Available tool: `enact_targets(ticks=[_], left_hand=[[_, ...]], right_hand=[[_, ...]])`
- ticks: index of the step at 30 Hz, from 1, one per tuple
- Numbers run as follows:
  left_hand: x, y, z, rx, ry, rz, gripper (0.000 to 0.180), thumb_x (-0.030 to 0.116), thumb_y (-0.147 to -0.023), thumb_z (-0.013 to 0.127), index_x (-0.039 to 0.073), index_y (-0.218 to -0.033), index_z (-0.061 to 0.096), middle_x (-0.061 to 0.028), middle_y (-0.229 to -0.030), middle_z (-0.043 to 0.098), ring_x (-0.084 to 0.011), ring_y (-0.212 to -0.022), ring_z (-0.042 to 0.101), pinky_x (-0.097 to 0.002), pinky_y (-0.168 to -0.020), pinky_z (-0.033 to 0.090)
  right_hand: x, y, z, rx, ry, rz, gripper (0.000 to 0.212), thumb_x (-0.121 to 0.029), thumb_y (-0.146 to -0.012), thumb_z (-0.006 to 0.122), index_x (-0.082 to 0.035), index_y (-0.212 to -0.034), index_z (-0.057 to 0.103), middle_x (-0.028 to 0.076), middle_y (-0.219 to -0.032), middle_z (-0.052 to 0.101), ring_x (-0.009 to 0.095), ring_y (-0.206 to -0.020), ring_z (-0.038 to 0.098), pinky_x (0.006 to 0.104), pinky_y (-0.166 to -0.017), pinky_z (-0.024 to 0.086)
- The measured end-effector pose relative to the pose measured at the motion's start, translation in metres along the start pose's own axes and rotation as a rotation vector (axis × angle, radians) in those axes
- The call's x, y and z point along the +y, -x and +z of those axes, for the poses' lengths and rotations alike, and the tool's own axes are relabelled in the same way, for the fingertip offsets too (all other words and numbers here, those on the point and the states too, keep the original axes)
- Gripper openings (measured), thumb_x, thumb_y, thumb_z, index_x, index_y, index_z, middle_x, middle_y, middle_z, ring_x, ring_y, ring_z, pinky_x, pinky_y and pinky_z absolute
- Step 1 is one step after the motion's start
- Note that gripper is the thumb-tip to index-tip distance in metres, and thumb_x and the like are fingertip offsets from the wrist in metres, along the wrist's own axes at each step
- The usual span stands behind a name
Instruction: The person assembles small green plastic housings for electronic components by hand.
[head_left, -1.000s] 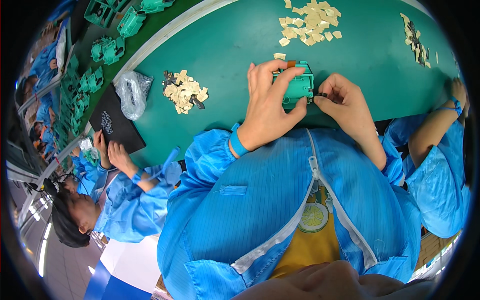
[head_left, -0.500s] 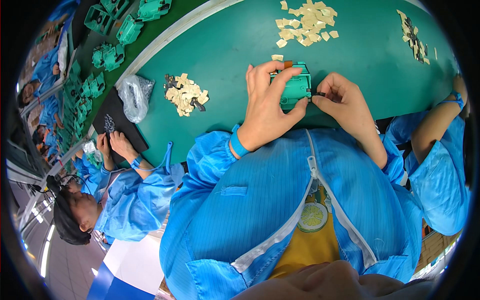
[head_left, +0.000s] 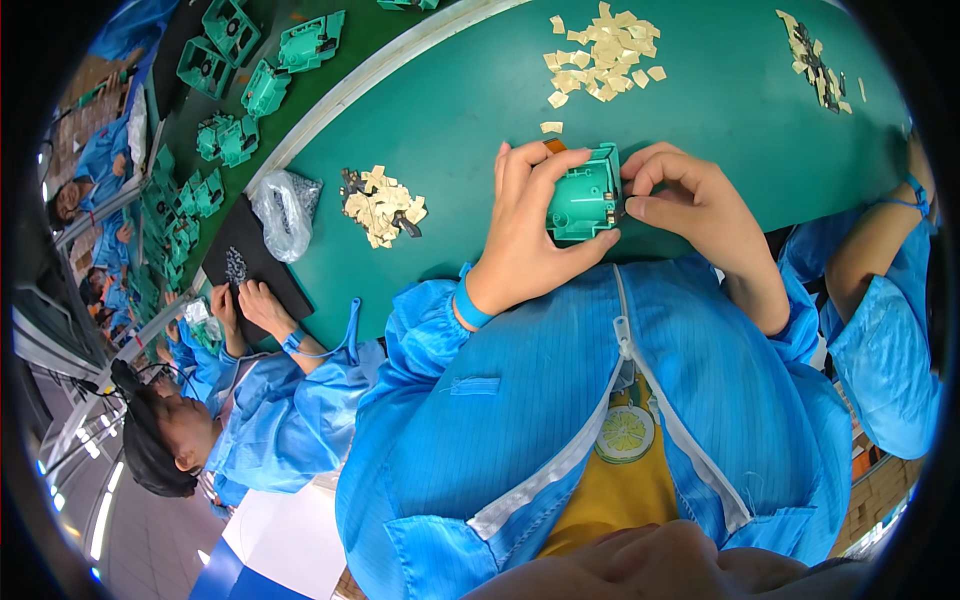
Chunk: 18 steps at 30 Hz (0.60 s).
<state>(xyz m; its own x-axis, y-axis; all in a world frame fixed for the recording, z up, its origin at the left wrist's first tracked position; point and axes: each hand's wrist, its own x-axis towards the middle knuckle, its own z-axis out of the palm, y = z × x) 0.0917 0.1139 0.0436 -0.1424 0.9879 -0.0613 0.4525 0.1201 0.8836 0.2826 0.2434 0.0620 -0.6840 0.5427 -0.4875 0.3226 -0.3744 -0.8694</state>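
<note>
My left hand (head_left: 525,220) is wrapped round a green plastic housing (head_left: 582,196), thumb along its near edge and fingers over its far left side. A small orange-brown piece (head_left: 553,146) shows at the housing's far left corner. My right hand (head_left: 695,200) is at the housing's right side, its thumb and fingertips closed against that edge. Small dark parts (head_left: 617,202) line the edge beside the fingertips. Whatever lies between the right fingers is hidden.
Cream paper pieces (head_left: 605,50) lie beyond the housing. A mixed cream and black pile (head_left: 382,208) sits left, another dark pile (head_left: 815,62) far right. A clear bag (head_left: 285,215) rests near a co-worker's hands (head_left: 255,305). Green housings (head_left: 265,88) stand beyond the white rail (head_left: 350,90).
The housing has turned slightly and come a little nearer in my left hand. My right fingers, which pinched a small black part, have moved up along its right edge.
</note>
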Motion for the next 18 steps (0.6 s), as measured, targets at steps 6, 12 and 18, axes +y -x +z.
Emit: enact_targets(ticks=[6,12,18], left_hand=[[-0.004,0.002,-0.002,-0.081,0.376,-0.015,0.077,0.010,-0.071,0.086,0.009,-0.140,0.053,-0.0149,-0.136,0.047,-0.0338,-0.133,0.043,-0.0451,-0.116,0.034],[0.003,-0.001,-0.010,-0.134,0.209,-0.001,0.077,0.009,-0.075,0.083,0.009,-0.144,0.051,-0.0144,-0.155,0.042,-0.0334,-0.143,0.038,-0.0459,-0.118,0.031],[0.008,0.002,-0.016,-0.160,0.318,-0.102,0.070,0.007,-0.081,0.076,0.009,-0.146,0.051,-0.0134,-0.155,0.042,-0.0313,-0.144,0.039,-0.0460,-0.120,0.028]], right_hand=[[-0.019,0.001,-0.004,-0.190,-0.215,0.269,0.008,-0.006,-0.092,0.072,0.000,-0.090,0.066,0.000,-0.090,0.068,0.006,-0.084,0.061,0.0221,-0.073,0.048],[-0.030,0.007,0.001,-0.130,-0.079,0.287,0.009,-0.006,-0.092,0.072,0.000,-0.090,0.067,-0.001,-0.082,0.066,0.003,-0.075,0.059,0.0206,-0.064,0.045],[-0.034,0.010,0.009,-0.093,-0.019,0.260,0.009,-0.006,-0.091,0.073,0.001,-0.090,0.067,-0.001,-0.080,0.067,0.004,-0.073,0.059,0.0215,-0.063,0.046]])
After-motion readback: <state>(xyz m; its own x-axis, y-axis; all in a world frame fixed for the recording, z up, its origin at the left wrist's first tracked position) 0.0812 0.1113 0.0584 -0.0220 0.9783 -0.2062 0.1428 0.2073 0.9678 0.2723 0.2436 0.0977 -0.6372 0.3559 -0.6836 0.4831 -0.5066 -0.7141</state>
